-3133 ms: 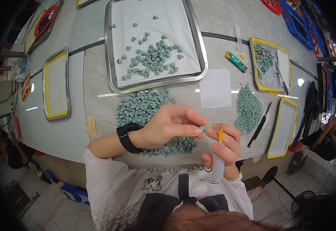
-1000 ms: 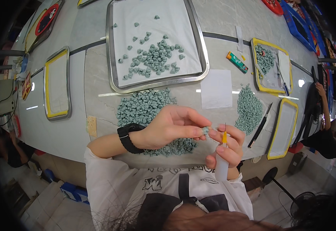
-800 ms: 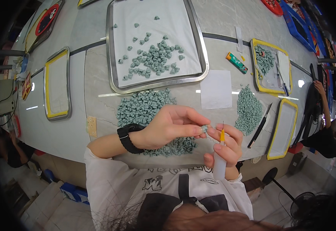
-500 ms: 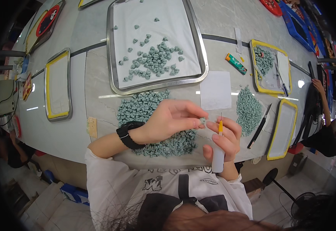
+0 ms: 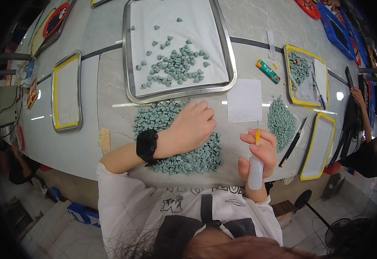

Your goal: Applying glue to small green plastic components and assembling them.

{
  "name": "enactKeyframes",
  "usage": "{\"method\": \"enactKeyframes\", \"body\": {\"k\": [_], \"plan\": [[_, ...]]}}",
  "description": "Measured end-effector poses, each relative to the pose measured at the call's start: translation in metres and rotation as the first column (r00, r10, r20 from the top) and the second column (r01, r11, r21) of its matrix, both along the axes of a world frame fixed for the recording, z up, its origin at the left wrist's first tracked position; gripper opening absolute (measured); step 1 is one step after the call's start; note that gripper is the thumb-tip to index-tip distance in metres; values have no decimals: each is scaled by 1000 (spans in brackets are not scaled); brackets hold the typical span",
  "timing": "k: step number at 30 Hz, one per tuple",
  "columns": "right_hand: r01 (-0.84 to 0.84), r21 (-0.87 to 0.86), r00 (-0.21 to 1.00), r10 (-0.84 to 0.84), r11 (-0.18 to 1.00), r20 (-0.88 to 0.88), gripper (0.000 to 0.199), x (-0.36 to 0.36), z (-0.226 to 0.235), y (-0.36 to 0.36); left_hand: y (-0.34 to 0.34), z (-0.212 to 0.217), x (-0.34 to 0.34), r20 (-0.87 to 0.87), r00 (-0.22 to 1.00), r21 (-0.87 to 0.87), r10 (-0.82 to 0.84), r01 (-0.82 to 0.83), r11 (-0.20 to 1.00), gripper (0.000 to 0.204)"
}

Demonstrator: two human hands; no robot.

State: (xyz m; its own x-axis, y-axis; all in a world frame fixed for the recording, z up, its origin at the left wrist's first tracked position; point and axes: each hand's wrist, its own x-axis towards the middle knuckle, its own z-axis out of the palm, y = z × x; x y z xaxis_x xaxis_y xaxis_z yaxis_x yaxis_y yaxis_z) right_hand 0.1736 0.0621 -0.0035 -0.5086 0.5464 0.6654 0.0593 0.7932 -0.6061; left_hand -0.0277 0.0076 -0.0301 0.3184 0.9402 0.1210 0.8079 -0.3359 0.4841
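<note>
My left hand (image 5: 191, 129), with a black watch on the wrist, is over the larger pile of grey-green pieces (image 5: 188, 162). Its fingers curl down with the knuckles up, and the fingertips are hidden, so whatever they hold does not show. In my right hand (image 5: 267, 151) is a white squeeze bottle (image 5: 255, 175), held upright with its yellow needle tip (image 5: 257, 137) pointing away from me. Beyond the pile, a metal tray (image 5: 184, 91) lined with white cloth bears many small grey-green pieces.
A white paper square (image 5: 244, 101) lies ahead of the bottle. To its right are a smaller-piece pile (image 5: 282, 123), a black pen-like tool (image 5: 293, 144), a green tube (image 5: 268, 71) and yellow-edged trays (image 5: 318, 146). Another yellow-edged tray (image 5: 67, 93) lies left. Another person's arm (image 5: 363, 110) shows far right.
My left hand has left the bottle tip, where it held a small grey-green piece, and turned knuckles-up over the pile. My right hand with the bottle has shifted slightly right.
</note>
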Motion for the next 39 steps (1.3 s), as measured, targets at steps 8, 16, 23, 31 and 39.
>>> {"method": "enactKeyframes", "body": {"k": [8,16,23,31,39], "plan": [[-36,-30,999,37,999,23,35,3,6,1,3,-2,3,42,999,8,-31,30,1000,8],[-69,-21,994,67,997,-83,36,8,9,-2,-1,41,1,815,134,-572,564,340,746,10],[-149,-115,970,123,982,-207,41,7,1,-6,1,35,10,725,-52,-609,687,417,675,25],[-236,-239,946,166,942,-279,63,11,-7,-6,-6,32,9,757,-53,-585,651,388,712,28],[-290,-335,949,224,896,-222,56,8,3,-6,-6,29,11,839,70,-532,539,313,787,27]]}}
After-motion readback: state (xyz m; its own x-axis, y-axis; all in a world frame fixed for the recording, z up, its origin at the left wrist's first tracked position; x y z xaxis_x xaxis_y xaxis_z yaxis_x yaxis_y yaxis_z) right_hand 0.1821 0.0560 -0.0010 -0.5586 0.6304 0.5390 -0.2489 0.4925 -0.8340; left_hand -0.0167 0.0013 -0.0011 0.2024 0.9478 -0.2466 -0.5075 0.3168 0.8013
